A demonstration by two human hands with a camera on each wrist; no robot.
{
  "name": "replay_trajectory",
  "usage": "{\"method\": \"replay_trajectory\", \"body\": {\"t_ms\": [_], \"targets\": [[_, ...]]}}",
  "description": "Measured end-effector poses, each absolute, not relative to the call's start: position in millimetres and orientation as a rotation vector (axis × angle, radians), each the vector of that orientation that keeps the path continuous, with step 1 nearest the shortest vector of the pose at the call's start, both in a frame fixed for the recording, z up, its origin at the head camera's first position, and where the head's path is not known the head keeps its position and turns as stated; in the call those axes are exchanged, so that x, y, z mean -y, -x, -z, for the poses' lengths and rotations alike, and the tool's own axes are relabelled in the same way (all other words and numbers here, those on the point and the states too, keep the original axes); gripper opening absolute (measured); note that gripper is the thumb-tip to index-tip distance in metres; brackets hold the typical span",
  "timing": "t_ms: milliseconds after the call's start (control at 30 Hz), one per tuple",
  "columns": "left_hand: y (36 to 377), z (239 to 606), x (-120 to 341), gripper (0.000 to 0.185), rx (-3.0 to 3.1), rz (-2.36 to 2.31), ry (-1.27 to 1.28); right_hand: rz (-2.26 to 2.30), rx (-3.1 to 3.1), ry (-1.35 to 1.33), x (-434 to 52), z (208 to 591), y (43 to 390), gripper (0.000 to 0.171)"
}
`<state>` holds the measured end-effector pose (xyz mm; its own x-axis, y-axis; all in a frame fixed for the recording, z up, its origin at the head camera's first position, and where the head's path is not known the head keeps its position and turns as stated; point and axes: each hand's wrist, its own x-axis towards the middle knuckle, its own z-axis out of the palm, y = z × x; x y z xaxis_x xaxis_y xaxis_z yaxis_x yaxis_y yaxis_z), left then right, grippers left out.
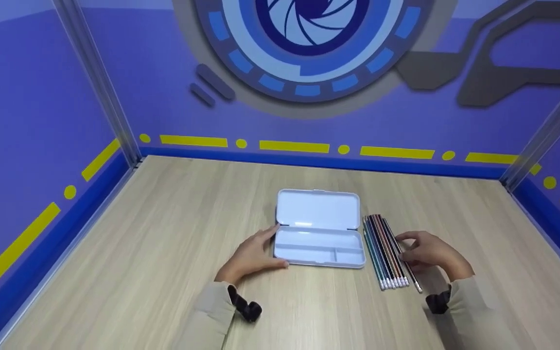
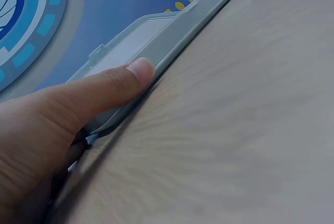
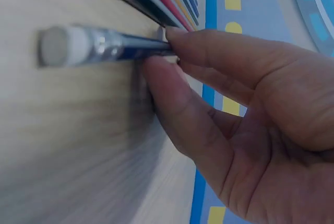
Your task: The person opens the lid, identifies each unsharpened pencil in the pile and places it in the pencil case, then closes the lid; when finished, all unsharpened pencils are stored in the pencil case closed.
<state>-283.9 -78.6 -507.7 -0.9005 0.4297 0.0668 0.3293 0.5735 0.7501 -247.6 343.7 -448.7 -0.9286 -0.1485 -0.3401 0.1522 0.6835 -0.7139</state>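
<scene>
From where I stand, the right hand (image 1: 428,253) has one dark pencil (image 3: 133,49) pinched between thumb and fingertips, to the right of the white case (image 1: 304,237). The pencil's eraser (image 3: 55,46) points back toward the person; whether that end touches the table (image 1: 187,218) I can't quite tell. It should be light and stiff, a smooth barrel apt to roll or twist, so I'd take it near mid-length, clear of the soft eraser.

Between that hand and the case lies a row of pencils (image 1: 387,253), packed side by side, erasers nearest the person; they look ready to fan out if nudged.

The left hand (image 1: 251,255) grips the case's left end, thumb against its near wall. The case looks like thin, hard plastic, light enough to skid, and its open lid (image 1: 318,209), lying back on the far side, makes the solid base the better hold.
</scene>
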Motion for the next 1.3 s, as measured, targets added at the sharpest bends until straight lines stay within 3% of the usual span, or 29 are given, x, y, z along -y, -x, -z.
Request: {"method": "replay_trajectory", "body": {"t_ms": [667,1300], "targets": [[279.5,508.7,80.7,0.103,-2.687,-1.235,-0.651,1.109,-2.545,-0.011,-337.8,446.9,248.7,0.069],[281.7,505.4,78.3,0.103,-2.667,-1.256,-0.633,1.209,-2.71,0.041,-311.2,424.4,265.6,0.044]]}}
